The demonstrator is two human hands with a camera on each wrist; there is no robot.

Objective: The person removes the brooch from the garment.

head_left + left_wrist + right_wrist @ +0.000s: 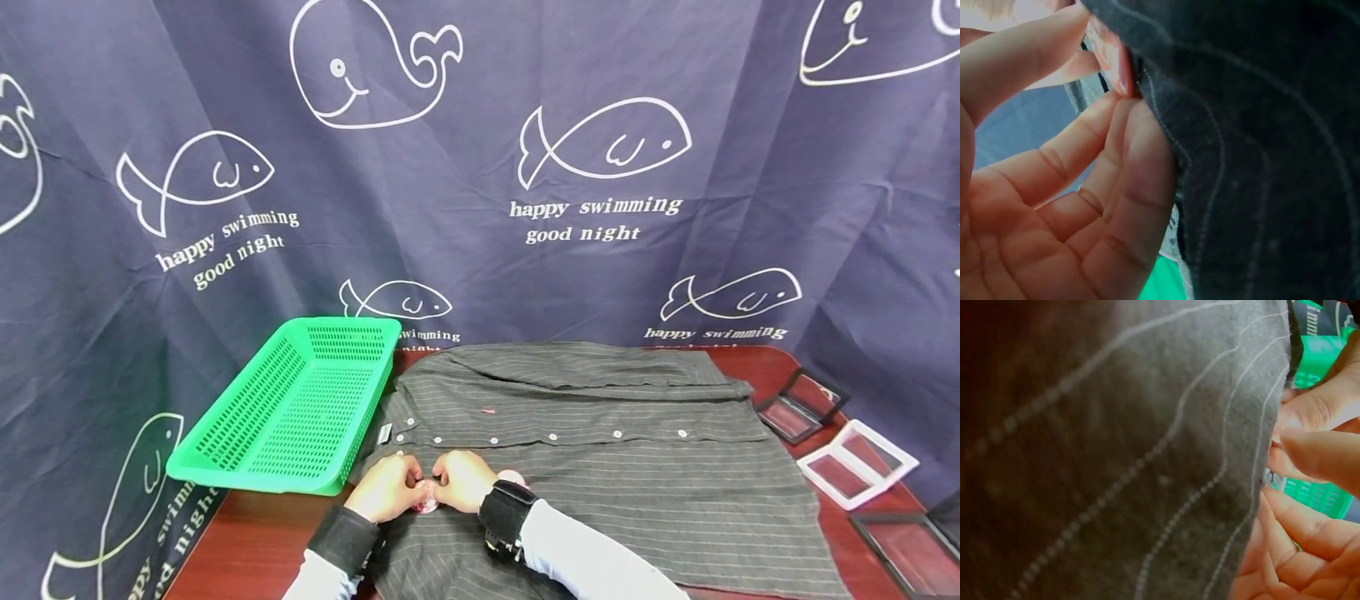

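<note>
A dark grey pinstriped button-up shirt (675, 475) lies spread over the table. My left hand (386, 487) and right hand (461, 482) meet at its lower left part. Between their fingertips is a round, glossy pink-and-red badge (426, 497). In the left wrist view, the badge (1110, 59) stands edge-on against the raised cloth, with the left hand (1085, 187) pinching at its edge. The right wrist view has cloth (1129, 456) covering the badge, with right-hand fingers (1322, 456) curled at the fabric's edge. A second round pink badge (512, 477) lies on the shirt, partly behind the right wrist.
A green plastic basket (341, 467) stands at the left, beside the collar end. Along the right edge lie a black open frame (806, 404), a white one (847, 500) and another dark one (873, 525). A dark blue printed curtain (480, 192) hangs behind the reddish-brown table (247, 533).
</note>
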